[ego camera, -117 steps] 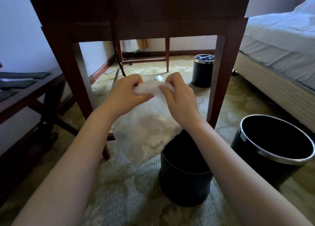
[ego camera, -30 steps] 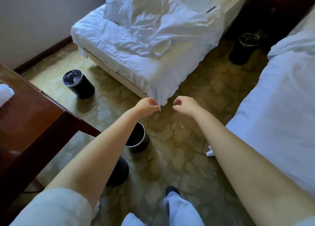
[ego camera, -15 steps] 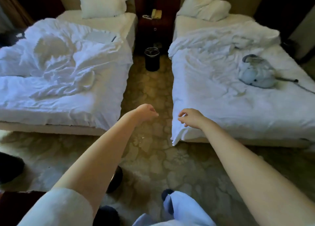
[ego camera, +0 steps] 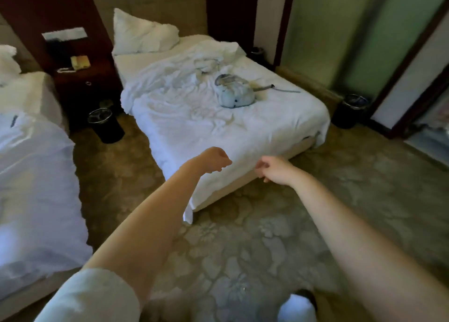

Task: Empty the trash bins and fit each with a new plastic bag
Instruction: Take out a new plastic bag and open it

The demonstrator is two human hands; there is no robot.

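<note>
My left hand (ego camera: 216, 160) is curled into a fist and holds nothing. My right hand (ego camera: 274, 169) has its fingers curled too, with nothing in it. Both are stretched out over the foot corner of the right bed (ego camera: 218, 132). A black trash bin with a metal rim (ego camera: 105, 125) stands between the two beds, in front of the nightstand. A second black bin (ego camera: 352, 110) stands to the right of the bed by the door frame. A third bin (ego camera: 257, 53) sits in the far corner behind the bed. No plastic bag is in my hands.
A grey-white rounded device with a cord (ego camera: 234, 93) lies on the rumpled right bed. The left bed (ego camera: 36, 176) fills the left edge. A dark nightstand (ego camera: 80, 78) with a phone stands between them. Patterned carpet (ego camera: 243, 248) runs underfoot.
The view has swung right, from the desk and floor bins to the two beds and now the right bed and doorway. My hands, which held a white bag 3.9 s ago, are empty.
</note>
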